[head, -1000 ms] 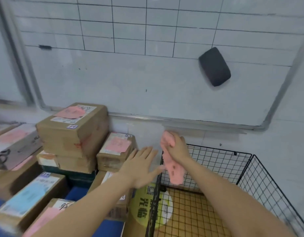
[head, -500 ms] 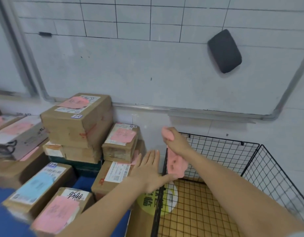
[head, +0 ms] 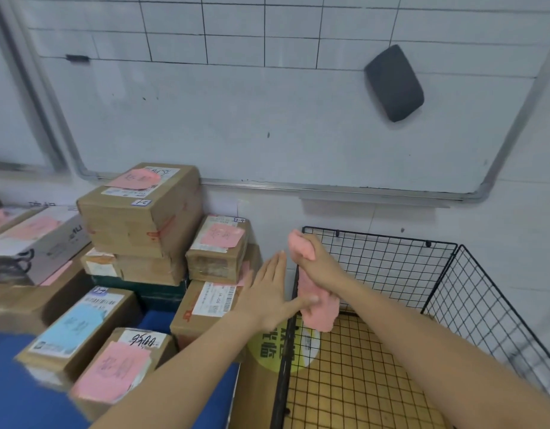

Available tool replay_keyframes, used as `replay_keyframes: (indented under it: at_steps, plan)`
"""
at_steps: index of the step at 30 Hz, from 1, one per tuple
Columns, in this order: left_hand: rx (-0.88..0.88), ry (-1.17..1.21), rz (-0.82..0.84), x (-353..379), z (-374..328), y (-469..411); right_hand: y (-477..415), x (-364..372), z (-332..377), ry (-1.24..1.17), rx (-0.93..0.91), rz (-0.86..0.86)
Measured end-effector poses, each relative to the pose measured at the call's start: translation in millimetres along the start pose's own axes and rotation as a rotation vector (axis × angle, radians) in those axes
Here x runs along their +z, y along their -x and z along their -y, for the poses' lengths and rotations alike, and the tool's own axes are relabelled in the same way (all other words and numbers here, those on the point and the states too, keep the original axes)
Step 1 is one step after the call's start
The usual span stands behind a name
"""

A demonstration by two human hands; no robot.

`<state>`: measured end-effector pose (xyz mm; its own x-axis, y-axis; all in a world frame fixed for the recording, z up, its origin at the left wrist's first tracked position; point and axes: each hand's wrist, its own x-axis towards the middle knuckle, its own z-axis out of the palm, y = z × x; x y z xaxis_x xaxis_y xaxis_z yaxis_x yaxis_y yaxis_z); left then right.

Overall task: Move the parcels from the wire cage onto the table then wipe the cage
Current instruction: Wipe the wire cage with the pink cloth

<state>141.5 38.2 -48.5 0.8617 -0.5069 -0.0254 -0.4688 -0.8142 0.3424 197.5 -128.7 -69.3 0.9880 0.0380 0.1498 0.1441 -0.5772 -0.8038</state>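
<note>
On the blue table (head: 7, 397) at the left, the parcels (head: 137, 221) stand stacked, brown cartons with pink and blue labels, arranged as they were a second ago. Just right of them the left hand (head: 267, 292) is held flat, palm down. Its fingers are straight and close together, where a second ago they were fanned apart and higher. The thumb stretches right and touches the lower part of the pink cloth (head: 318, 308), as it already did half a second ago. The cloth hangs down along the top of the left panel of the wire cage (head: 391, 274). The right hand (head: 320, 264) grips the cloth's upper end in a closed fist at the cage's top left corner, the same corner as before. The cage stands just beside the table, against the wall, and a yellow gridded surface shows through its mesh. Above it hangs the whiteboard (head: 236, 119), with a dark eraser (head: 393, 83) stuck on it at the upper right.
</note>
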Motion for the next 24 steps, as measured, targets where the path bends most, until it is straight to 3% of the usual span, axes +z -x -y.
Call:
replay_keyframes:
  at_steps: [6,11,16,24]
  plan:
    - [0.158,0.239,-0.089,-27.0,-1.5,-33.0,35.9,-2.5,31.7,-0.080,0.116,0.000]
    - [0.097,0.296,0.018,-56.3,-10.7,-66.7,48.2,-1.4,36.1,-0.105,0.145,-0.033]
    - [0.005,0.181,0.266,-59.3,-16.5,-89.8,63.3,1.2,39.1,-0.045,0.145,-0.003]
    - [0.017,0.210,0.210,-47.8,-10.5,-109.5,61.4,0.3,48.0,0.021,0.115,0.019]
